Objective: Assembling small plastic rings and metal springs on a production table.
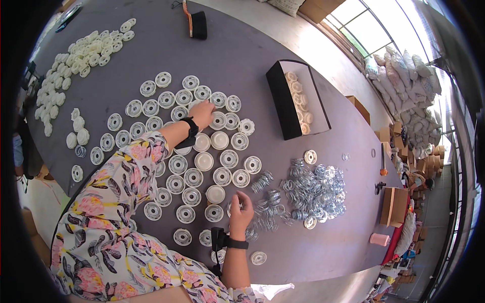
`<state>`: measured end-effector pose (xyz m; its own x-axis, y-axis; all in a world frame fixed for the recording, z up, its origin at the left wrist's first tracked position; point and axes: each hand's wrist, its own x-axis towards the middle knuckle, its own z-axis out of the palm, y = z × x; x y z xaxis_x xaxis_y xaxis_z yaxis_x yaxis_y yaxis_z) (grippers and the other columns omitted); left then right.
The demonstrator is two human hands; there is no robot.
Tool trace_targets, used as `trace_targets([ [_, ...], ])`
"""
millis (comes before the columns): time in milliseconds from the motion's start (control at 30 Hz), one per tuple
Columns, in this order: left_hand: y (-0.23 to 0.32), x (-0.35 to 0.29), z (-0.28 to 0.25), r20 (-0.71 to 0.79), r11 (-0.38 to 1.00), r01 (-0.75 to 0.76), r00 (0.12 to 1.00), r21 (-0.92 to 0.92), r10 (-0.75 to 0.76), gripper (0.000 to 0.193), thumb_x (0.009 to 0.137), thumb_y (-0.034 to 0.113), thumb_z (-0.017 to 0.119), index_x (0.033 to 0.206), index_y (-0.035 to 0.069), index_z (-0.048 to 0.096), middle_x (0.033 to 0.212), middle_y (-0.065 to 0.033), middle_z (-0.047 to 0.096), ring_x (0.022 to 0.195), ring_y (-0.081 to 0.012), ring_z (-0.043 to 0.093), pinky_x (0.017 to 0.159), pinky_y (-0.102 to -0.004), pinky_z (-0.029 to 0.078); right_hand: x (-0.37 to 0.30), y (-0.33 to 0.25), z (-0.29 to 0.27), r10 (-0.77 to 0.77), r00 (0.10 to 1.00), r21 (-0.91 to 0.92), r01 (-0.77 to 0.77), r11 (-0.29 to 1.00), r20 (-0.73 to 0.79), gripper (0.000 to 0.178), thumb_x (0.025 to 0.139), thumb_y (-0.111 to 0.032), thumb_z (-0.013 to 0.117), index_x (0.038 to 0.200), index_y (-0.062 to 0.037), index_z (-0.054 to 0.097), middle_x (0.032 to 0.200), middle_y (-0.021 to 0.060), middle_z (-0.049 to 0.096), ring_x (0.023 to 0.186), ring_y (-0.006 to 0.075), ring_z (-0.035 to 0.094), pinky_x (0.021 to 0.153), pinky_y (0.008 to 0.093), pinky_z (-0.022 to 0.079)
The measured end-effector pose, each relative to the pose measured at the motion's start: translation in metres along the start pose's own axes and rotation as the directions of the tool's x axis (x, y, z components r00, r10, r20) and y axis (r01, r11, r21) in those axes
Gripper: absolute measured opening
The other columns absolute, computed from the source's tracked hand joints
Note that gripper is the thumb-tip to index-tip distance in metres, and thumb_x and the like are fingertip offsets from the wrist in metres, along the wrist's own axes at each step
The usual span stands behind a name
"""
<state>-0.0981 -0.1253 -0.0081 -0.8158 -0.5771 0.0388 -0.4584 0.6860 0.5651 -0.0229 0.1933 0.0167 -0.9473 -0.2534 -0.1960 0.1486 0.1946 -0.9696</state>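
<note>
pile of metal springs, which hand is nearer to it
Right. The right hand is just to the left of the pile of metal springs; the left hand is farther off, up and left, among the white round parts.

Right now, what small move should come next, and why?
Perhaps the right hand should reach for one of the metal springs, since they lie loose just beside it, while the left hand is among the white round parts. Whether either hand holds something is unclear.
</note>
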Motion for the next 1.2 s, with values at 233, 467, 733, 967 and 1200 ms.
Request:
trace_targets([
  [233,-0.032,0.006,-0.027,-0.048,0.934,-0.135,0.986,0.331,0.159,0.027,0.070,0.016,0.061,0.094,0.007,0.057,0.099,-0.0114,0.054,0.098,-0.0294,0.051,0.082,-0.0414,0.042,-0.005,-0.003,0.003,-0.010,1.000,0.022,0.010,1.000,-0.002,0.019,0.083,-0.008,0.060,0.099,0.0022,0.060,0.084,0.0037,0.061,0.070,0.0062,0.053,0.061,0.0189,0.042],
  [467,-0.034,0.008,-0.031,0.009,0.914,-0.013,1.000,0.406,0.011,0.044,0.067,0.026,0.068,0.104,0.006,0.054,0.106,-0.0115,0.052,0.105,-0.0277,0.049,0.087,-0.0410,0.039,-0.010,0.000,0.011,0.325,0.934,0.476,-0.354,0.805,0.147,0.027,0.090,-0.024,0.050,0.105,-0.0016,0.055,0.087,0.0086,0.060,0.072,0.0152,0.058,0.062,0.0266,0.048],
  [733,-0.020,0.011,-0.028,0.048,0.871,-0.008,0.999,0.491,-0.018,0.052,0.063,0.028,0.071,0.105,0.004,0.052,0.100,-0.0124,0.057,0.102,-0.0265,0.051,0.087,-0.0385,0.039,-0.039,0.030,0.009,0.407,0.850,0.626,-0.523,0.578,0.335,0.033,0.092,-0.032,0.043,0.108,-0.0037,0.049,0.096,0.0094,0.059,0.086,0.0217,0.059,0.067,0.0359,0.051],
  [967,-0.007,-0.015,-0.028,-0.175,0.989,-0.047,0.982,0.141,0.072,0.059,0.059,0.032,0.071,0.110,0.008,0.052,0.105,-0.0145,0.048,0.097,-0.0330,0.051,0.082,-0.0434,0.042,-0.055,0.037,0.010,0.512,0.791,0.580,-0.601,0.550,0.334,0.033,0.090,-0.027,0.045,0.112,-0.0034,0.048,0.100,0.0103,0.059,0.091,0.0238,0.058,0.074,0.0390,0.050],
  [1200,-0.015,-0.183,-0.069,0.244,0.804,0.097,0.968,-0.586,0.061,0.040,0.073,0.028,0.071,0.099,0.004,0.053,0.084,-0.0035,0.057,0.080,-0.0122,0.053,0.070,-0.0280,0.044,-0.078,0.022,0.005,0.292,0.826,0.631,-0.558,0.538,0.482,0.036,0.084,-0.016,0.044,0.118,-0.0051,0.045,0.109,0.0116,0.056,0.103,0.0259,0.054,0.084,0.0378,0.046],
])
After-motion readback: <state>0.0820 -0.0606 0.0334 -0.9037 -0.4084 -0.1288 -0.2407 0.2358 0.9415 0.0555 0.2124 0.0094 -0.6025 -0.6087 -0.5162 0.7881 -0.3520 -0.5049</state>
